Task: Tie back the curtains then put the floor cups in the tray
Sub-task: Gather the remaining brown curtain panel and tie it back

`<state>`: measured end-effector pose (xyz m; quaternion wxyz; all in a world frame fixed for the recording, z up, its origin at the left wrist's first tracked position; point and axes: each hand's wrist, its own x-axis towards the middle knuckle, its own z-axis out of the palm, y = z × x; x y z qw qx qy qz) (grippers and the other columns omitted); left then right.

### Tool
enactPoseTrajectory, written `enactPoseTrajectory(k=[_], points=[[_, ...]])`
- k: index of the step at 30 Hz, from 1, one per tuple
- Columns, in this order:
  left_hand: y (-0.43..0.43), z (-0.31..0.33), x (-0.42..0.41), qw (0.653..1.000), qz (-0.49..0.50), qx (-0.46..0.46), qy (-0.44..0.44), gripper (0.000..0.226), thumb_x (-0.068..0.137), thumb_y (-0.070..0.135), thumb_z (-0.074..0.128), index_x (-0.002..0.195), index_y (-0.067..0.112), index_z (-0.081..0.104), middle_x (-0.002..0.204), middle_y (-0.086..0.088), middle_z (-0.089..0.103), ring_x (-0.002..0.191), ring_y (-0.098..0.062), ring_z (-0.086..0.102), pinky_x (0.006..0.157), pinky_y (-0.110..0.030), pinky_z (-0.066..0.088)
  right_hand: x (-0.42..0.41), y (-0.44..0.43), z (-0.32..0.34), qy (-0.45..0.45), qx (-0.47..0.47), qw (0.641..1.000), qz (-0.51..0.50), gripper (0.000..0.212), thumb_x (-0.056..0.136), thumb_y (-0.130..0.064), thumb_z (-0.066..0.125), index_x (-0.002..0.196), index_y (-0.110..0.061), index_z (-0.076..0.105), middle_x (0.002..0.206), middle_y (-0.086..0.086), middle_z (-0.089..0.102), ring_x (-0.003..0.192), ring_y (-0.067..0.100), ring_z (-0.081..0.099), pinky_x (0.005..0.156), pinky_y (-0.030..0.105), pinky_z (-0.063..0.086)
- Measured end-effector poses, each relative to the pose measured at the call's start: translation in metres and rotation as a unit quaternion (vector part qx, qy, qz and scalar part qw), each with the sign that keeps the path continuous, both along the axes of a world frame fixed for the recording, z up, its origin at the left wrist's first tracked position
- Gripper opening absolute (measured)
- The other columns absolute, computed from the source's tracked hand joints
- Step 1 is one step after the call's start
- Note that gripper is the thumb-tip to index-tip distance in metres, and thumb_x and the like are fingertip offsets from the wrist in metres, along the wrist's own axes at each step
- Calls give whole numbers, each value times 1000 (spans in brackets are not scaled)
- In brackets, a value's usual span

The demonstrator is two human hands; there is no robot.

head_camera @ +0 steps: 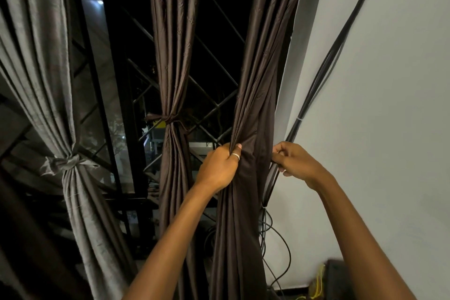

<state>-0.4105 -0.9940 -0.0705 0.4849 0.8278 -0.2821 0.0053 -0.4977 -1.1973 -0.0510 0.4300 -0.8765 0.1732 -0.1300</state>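
Fingers [225,150] of left hand [219,168] curled round rightmost brown curtain [253,80] folds; right hand [295,163] pinching curtain edge beside cables [323,66].

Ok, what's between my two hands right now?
In the head view, the bunched folds of the untied dark brown curtain fill the gap between your left hand and right hand.

The person is wearing one plain silvery ring [235,156] on the left hand [218,168]. Below the ring, the left forearm [170,234] and right forearm [353,231] are showing bare along their visible length.
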Motion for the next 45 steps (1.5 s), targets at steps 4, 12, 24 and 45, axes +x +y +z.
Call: enactPoseTrajectory(k=[4, 12, 24, 45], points=[[-8, 0, -7, 999, 31, -33, -21, 36, 104, 49, 43, 125, 22, 53, 120, 6, 54, 99, -16, 59, 91, -43, 53, -11, 28, -1, -136, 46, 982, -126, 5, 99, -22, 59, 97, -22, 64, 79, 3, 68, 62, 14, 65, 53, 22, 52], [-14, -1, -10, 993, 117, -26, -21, 28, 102, 45, 48, 106, 17, 46, 104, -7, 62, 85, -27, 64, 70, -41, 51, -25, 116, -13, -245, 310, 916, -72, 18, 96, -9, 60, 111, -20, 60, 80, 3, 75, 85, 23, 76, 80, 44, 63], [18, 17, 9, 988, 143, 22, 47, 69, 71, 84, 57, 48, 19, 50, 47, 8, 56, 57, -14, 58, 54, -28, 42, -8, 129, -23, -260, 325, 908, -38, 14, 94, -12, 68, 107, -17, 68, 98, 6, 78, 100, 20, 74, 101, 46, 55], [47, 25, 8, 993, 92, 63, -22, 70, 88, 80, 35, 51, 34, 73, 44, 12, 61, 61, -7, 65, 70, -32, 49, 6, 139, -28, -273, 245, 930, -18, 14, 96, -16, 67, 102, -26, 74, 96, 0, 77, 98, 18, 73, 100, 49, 54]])
